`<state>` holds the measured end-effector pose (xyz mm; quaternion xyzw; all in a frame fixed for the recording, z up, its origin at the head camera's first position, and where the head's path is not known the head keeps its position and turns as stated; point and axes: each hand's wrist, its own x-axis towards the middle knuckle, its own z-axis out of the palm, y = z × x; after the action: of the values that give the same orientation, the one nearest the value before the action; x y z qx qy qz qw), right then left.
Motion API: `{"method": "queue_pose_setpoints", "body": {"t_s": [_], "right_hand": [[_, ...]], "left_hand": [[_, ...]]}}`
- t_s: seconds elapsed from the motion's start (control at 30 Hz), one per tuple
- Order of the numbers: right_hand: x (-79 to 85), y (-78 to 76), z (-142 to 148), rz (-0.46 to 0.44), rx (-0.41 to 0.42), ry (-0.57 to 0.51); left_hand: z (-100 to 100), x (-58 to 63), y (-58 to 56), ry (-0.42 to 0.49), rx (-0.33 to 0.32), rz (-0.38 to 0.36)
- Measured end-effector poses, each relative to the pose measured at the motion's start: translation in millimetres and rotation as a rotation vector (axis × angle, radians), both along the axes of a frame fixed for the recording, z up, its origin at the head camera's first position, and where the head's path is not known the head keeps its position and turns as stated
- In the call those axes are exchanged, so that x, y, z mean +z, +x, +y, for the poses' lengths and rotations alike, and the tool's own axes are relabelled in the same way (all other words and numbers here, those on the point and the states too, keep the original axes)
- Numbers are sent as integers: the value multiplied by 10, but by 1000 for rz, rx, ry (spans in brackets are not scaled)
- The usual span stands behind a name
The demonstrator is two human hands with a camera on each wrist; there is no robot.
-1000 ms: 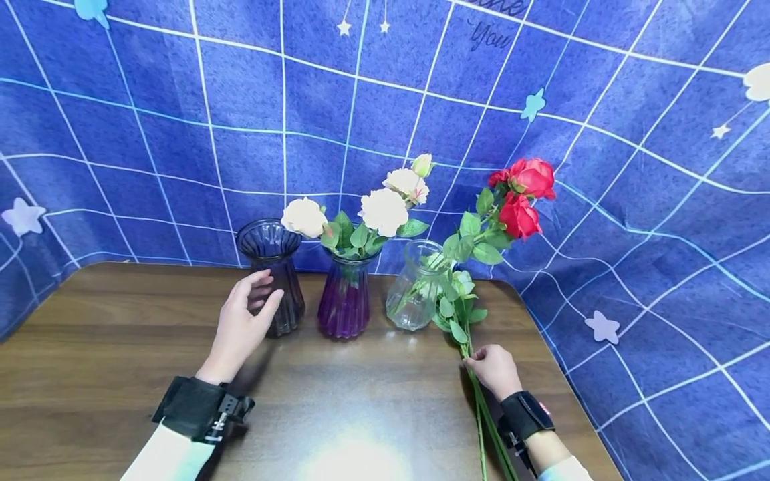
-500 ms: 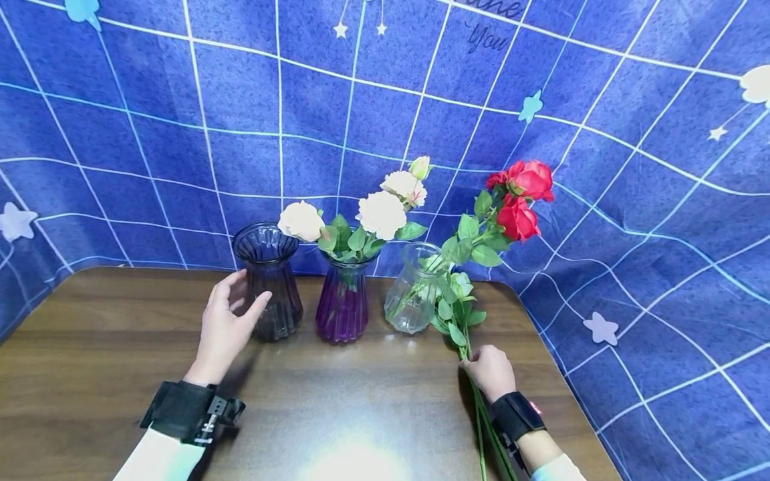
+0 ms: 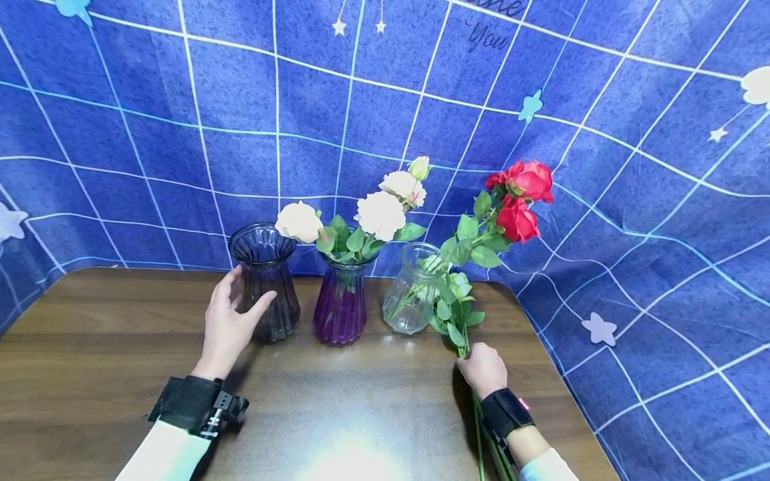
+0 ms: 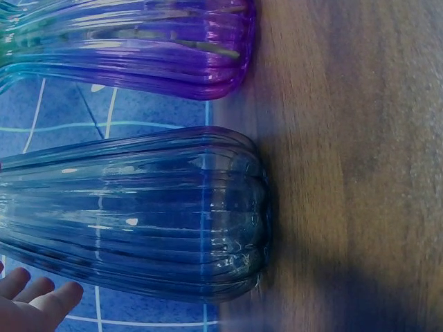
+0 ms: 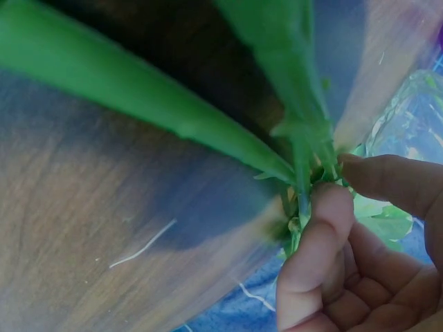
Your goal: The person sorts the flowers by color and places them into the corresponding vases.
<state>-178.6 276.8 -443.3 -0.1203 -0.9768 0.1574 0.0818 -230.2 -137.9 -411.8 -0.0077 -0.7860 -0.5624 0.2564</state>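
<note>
My left hand is at the left side of a dark grey ribbed glass vase, its thumb in front of the glass. In the left wrist view, its fingertips are spread beside the grey vase. On the right, my right hand pinches long green flower stems between thumb and fingers; the right wrist view shows those stems close up. Leaves and a pale flower top this bunch, next to a clear glass vase.
White roses stand in a purple vase between the grey and clear ones. Red roses lean right out of the clear vase. Behind the wooden table hangs a blue gridded cloth.
My left hand has moved left from in front of the grey vase to its side. The right hand keeps hold of the stems and has shifted slightly left.
</note>
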Motion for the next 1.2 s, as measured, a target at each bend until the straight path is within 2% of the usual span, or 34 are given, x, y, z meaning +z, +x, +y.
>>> {"method": "queue_pose_setpoints", "body": {"t_s": [0.2,0.47,0.7,1.0,1.2], "right_hand": [[14,-23,-1,-20,-8,-1],[81,-4,56,-54,-42,-99],[68,-9,132,-41,8,-158],[185,43,187,-91,-9,-264],[266,104,186,-52,-40,-306]], "left_hand": [[19,7,-18,-6,-1,5],[17,9,-23,-39,4,-6],[15,13,-23,-62,6,-14],[36,13,-22,-87,36,17],[45,13,-23,-80,41,16]]}}
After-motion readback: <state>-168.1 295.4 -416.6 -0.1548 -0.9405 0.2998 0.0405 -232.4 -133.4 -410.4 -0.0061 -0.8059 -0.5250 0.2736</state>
